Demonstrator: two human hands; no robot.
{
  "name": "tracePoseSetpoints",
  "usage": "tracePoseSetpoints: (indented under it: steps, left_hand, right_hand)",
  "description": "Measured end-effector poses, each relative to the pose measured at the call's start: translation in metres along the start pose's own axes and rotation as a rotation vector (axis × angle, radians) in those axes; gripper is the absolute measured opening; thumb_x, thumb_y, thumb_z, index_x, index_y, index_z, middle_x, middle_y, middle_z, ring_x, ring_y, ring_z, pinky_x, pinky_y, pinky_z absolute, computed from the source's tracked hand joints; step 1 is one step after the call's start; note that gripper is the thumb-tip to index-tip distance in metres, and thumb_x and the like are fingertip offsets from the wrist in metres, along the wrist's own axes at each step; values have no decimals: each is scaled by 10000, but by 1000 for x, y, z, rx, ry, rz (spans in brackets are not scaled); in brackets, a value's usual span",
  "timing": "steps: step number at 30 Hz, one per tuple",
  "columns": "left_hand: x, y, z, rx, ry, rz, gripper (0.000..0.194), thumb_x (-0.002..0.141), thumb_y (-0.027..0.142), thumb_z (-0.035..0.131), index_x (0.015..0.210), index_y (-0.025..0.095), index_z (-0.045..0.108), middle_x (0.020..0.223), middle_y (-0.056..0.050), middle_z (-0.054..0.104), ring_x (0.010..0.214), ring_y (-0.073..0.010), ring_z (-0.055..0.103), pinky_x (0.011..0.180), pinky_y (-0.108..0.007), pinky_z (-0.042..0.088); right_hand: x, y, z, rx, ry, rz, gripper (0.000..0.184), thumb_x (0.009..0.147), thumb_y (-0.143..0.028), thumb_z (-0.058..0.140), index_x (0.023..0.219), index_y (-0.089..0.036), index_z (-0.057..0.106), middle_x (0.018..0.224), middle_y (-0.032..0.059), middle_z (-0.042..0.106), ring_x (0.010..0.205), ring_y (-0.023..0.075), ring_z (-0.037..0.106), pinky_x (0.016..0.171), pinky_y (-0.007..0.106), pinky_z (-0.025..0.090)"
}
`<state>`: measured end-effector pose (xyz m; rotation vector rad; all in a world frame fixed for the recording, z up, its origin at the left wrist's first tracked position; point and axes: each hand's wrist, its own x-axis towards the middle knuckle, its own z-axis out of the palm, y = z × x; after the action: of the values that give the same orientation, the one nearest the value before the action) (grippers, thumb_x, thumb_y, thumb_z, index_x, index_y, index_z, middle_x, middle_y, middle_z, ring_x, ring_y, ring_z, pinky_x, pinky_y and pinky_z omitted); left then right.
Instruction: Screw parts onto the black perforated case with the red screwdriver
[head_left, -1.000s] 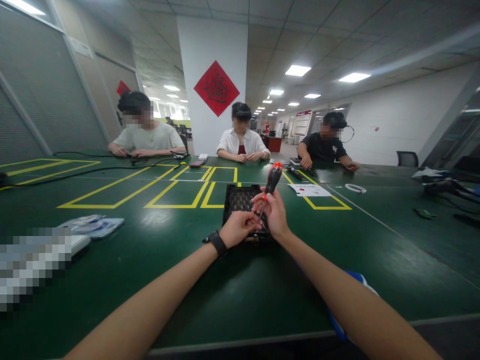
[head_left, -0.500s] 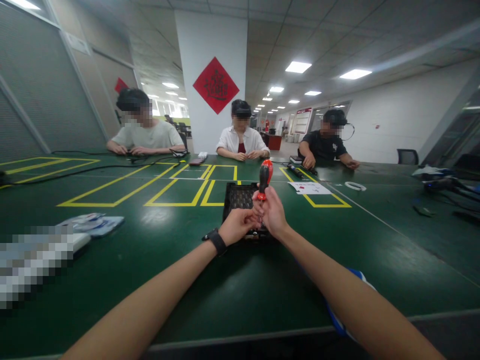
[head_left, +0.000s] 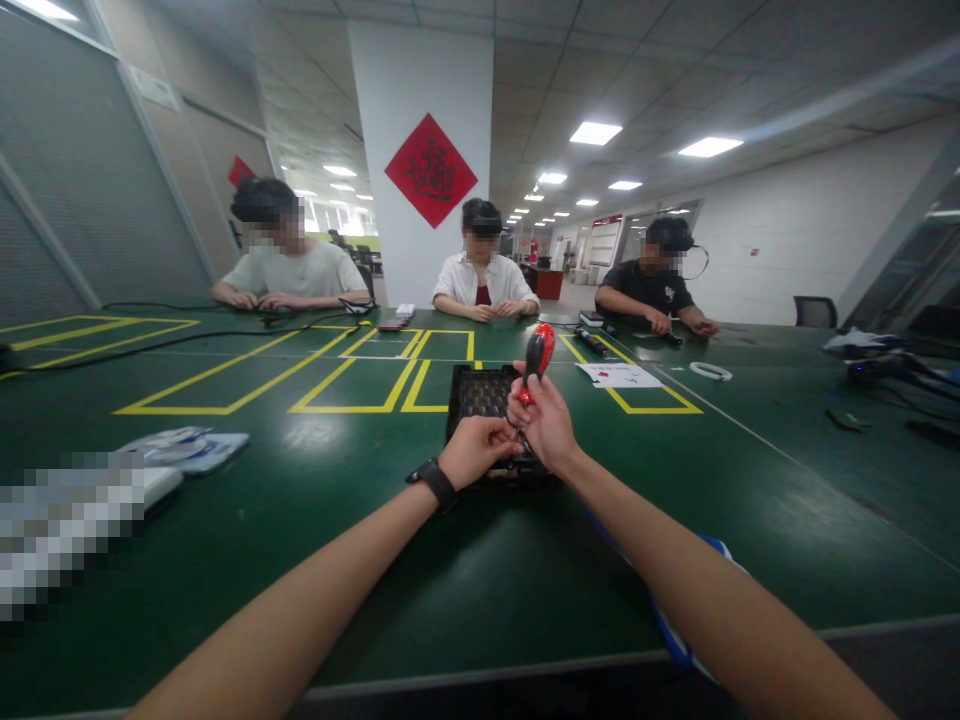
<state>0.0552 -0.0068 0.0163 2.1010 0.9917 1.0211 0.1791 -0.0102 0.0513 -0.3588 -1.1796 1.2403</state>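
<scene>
Red and black, the handle of a screwdriver (head_left: 539, 352) rises from the right hand (head_left: 546, 422), whose fingers are closed around its lower part; the handle leans slightly to the right, and its shaft points down toward a black open-topped case (head_left: 480, 393). The left hand (head_left: 477, 450) is beside the right at the case's near part, its thumb and fingertips drawn together close to the lower end of the shaft; whether they pinch something small is too fine to tell. A black wristband (head_left: 433, 485) circles the left wrist. The case rests on a green table (head_left: 315, 570), directly in front of the person, its near part partly hidden by both hands, with a dark, textured interior visible beyond them. Yellow tape outlines (head_left: 390, 407) mark the table to the left of the case and beyond it. Farther off to the right are a white sheet of paper (head_left: 626, 377) and a white ring (head_left: 710, 371), the sheet partly over a taped outline. On the left side are blue-and-white packaging (head_left: 202, 452) and a pixelated pale object (head_left: 67, 530). Across the table sit three people, in a light T-shirt (head_left: 309, 270), a white shirt (head_left: 453, 280) and a black T-shirt (head_left: 651, 292).
</scene>
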Motion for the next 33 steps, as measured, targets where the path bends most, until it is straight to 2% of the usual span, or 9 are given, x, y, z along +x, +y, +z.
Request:
tracePoseSetpoints:
  steps: [3, 7, 12, 16, 21, 24, 29, 33]
  left_hand:
    - [0, 1, -1, 6, -31, 34, 183, 753, 299, 570, 757, 127, 632, 726, -38, 670, 643, -137, 607, 613, -231, 464]
    - [-1, 4, -2, -72, -46, 57, 182, 788, 266, 517, 757, 122, 624, 756, -49, 675, 689, -145, 624, 658, -241, 478]
    - [-3, 6, -1, -165, -29, -2, 197, 758, 275, 562, 838, 111, 634, 734, -54, 679, 660, -146, 635, 643, -247, 498]
    - [-3, 6, -2, -126, -6, -48, 241, 709, 339, 620, 776, 110, 659, 679, -51, 680, 621, -146, 631, 613, -241, 496]
    - [-2, 7, -2, -76, 29, -63, 256, 629, 337, 694, 731, 107, 644, 643, -39, 664, 563, -125, 595, 550, -216, 465]
    - [-2, 8, -3, -43, 26, -46, 213, 665, 309, 660, 717, 105, 624, 634, -31, 649, 556, -117, 572, 529, -206, 442]
    - [-3, 8, -4, -34, -49, 48, 142, 754, 242, 551, 727, 116, 610, 666, -18, 641, 598, -108, 566, 582, -201, 436]
    - [-3, 5, -3, -14, -38, 61, 146, 746, 260, 566, 753, 118, 602, 690, -22, 637, 610, -112, 559, 587, -207, 431]
  right_hand:
    - [1, 1, -3, 9, -28, 45, 269, 825, -371, 409, 1016, -203, 497, 797, -4, 523, 459, 47, 374, 366, 177, 305]
    - [2, 5, -9, -158, -65, 97, 311, 796, -390, 477, 1042, -201, 490, 794, 4, 574, 492, 70, 450, 343, 167, 294]
    - [0, 6, -11, -432, 2, -92, 253, 802, -389, 504, 945, -182, 472, 675, -11, 596, 601, 90, 535, 542, 192, 420]
    - [-1, 11, -12, -560, 62, -137, 245, 830, -402, 461, 952, -190, 441, 580, -41, 565, 521, 86, 520, 532, 195, 409]
    - [-2, 15, -11, -551, 137, -155, 253, 827, -409, 467, 963, -201, 421, 515, -66, 532, 452, 81, 499, 487, 184, 396]
    - [-5, 12, -7, -482, 113, -117, 289, 830, -426, 450, 1011, -204, 416, 495, -74, 517, 401, 79, 471, 429, 177, 379]
    - [-8, 8, -3, -416, 80, -50, 366, 874, -453, 306, 1068, -182, 457, 439, -84, 441, 303, 55, 328, 319, 156, 264]
    - [-9, 11, -4, -464, 105, -97, 282, 851, -423, 400, 992, -189, 471, 458, -86, 429, 353, 54, 364, 364, 153, 307]
